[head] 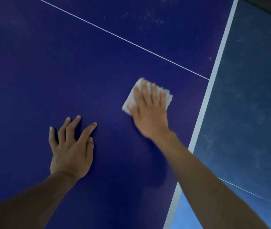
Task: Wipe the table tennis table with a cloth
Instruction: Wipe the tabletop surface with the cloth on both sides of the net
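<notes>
- Cloth (132,98) lies flat under your right hand (149,111), fingers spread, pressing it down.
- Dusty specks (148,15) sit ahead, beyond the white line (114,36).
- Left hand (71,146) rests open and empty on the surface (40,71).

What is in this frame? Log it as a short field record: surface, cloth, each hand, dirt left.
surface: blue table tennis table, thin white centre line, white edge band at right
cloth: pale folded cloth, flat on the table near the right edge
right hand: right hand flat on top of the cloth, fingers spread, blurred
left hand: left hand bare, palm down on the table, apart from the cloth
dirt left: pale specks beyond the centre line, far right
</notes>
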